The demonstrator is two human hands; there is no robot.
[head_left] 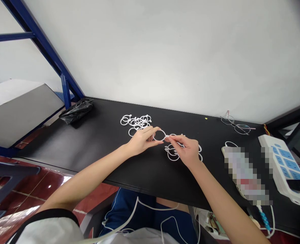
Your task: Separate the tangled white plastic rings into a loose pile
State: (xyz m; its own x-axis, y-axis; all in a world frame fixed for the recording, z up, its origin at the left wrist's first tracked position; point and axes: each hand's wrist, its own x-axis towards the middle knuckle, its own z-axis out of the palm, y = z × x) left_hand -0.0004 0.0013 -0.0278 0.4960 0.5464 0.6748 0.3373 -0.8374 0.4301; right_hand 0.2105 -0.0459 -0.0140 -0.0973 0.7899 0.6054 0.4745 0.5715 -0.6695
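Over the black table (94, 149), my left hand (140, 140) and my right hand (187, 149) both pinch one white plastic ring (159, 135). The left fingers grip its left side. The right fingertips grip the small clasp on its right side. A heap of loose white rings (137, 122) lies just behind my left hand. More white rings (174, 153) lie under and beside my right hand, partly hidden by it.
A crumpled black plastic bag (76, 111) sits at the table's far left corner. Thin-rimmed glasses (237, 125) lie at the back right. A white power strip (284, 167) and a blurred-out object (243, 176) lie on the right. A blue metal frame (63, 84) stands left.
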